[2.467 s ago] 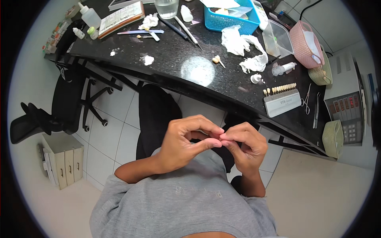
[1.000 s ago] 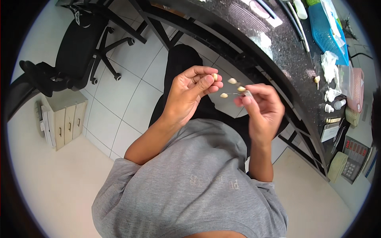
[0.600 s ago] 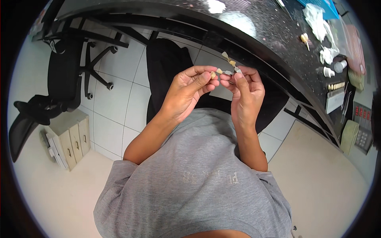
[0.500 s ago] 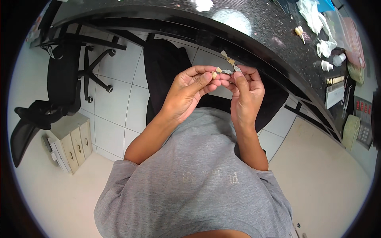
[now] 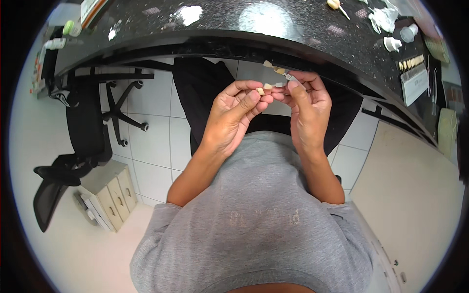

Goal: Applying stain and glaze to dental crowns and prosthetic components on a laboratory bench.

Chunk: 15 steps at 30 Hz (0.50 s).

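Observation:
My left hand (image 5: 229, 115) pinches a small cream tooth-shaped crown (image 5: 261, 92) between thumb and fingertips. My right hand (image 5: 309, 112) is closed on the flat pale holders of several tooth-shaped shade tabs (image 5: 279, 71), which fan out toward the left. The lowest tab (image 5: 268, 87) is held right beside the crown; whether the two touch I cannot tell. Both hands are raised over my lap, just short of the desk's front edge.
The dark speckled desk (image 5: 312, 29) carries a shade guide rack (image 5: 413, 80), crumpled tissue (image 5: 383, 19), a white cap (image 5: 392, 44), a tooth piece on a stick (image 5: 336, 6) and small bottles (image 5: 56, 43). An office chair (image 5: 85, 122) and drawer unit (image 5: 115, 195) stand at the left.
Shade tabs have come into sight in my right hand and the crown in my left. The right hand has moved in, bringing a tab beside the crown. The camera's view has shifted.

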### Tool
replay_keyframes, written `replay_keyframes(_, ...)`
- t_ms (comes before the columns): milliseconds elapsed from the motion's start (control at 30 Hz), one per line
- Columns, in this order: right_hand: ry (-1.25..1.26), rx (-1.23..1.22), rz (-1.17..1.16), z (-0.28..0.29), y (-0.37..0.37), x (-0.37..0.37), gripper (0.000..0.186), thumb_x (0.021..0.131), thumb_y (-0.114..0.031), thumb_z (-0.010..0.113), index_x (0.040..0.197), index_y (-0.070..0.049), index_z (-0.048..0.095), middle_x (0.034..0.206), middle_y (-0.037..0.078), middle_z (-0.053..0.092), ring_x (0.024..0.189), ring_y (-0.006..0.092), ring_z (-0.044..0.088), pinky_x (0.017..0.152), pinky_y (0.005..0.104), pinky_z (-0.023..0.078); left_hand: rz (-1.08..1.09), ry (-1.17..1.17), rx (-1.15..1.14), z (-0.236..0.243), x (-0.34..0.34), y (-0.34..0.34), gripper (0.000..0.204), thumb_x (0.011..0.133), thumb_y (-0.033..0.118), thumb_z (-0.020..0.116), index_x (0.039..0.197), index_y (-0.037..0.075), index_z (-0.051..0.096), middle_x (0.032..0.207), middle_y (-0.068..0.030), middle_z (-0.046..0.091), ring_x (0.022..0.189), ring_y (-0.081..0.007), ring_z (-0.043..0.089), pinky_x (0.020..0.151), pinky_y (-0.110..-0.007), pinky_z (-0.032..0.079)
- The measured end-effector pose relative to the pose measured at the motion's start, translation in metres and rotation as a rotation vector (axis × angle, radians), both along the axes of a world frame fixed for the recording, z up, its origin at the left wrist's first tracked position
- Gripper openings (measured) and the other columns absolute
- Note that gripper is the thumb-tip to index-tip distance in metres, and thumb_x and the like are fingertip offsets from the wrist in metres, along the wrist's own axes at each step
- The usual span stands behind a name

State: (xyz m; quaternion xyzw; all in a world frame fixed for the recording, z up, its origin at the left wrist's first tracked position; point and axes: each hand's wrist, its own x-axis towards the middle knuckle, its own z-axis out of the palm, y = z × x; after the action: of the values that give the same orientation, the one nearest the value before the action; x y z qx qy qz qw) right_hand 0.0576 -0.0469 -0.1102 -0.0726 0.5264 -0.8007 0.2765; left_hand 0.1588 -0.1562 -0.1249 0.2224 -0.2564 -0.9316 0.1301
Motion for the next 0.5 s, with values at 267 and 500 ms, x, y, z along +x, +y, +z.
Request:
replay_keyframes(267,-0.016,0.013,0.056,0.001,0.011,-0.015,0.022,0.089,-0.004,0.059,0.107,0.009,0.059,0.103,0.018,0.064,0.083,0.0179,0.067,0.074,0.0265,0.056,0.006,-0.013,-0.140,0.005,-0.008,0.010,0.017,0.090,0.003,0.061,0.105,-0.002,0.058,0.104,-0.0201,0.066,0.093,-0.0219,0.068,0.082,-0.027,0.057)
replay_keyframes(500,0.031,0.085,0.156,0.007,0.015,-0.021,0.022,0.089,-0.007,0.061,0.106,0.007,0.062,0.084,0.014,0.068,0.074,0.0129,0.067,0.074,0.0238,0.054,0.012,-0.011,-0.185,0.009,-0.010,0.014,0.016,0.089,0.002,0.062,0.103,-0.003,0.058,0.104,-0.0206,0.066,0.092,-0.0225,0.068,0.082,-0.028,0.058)
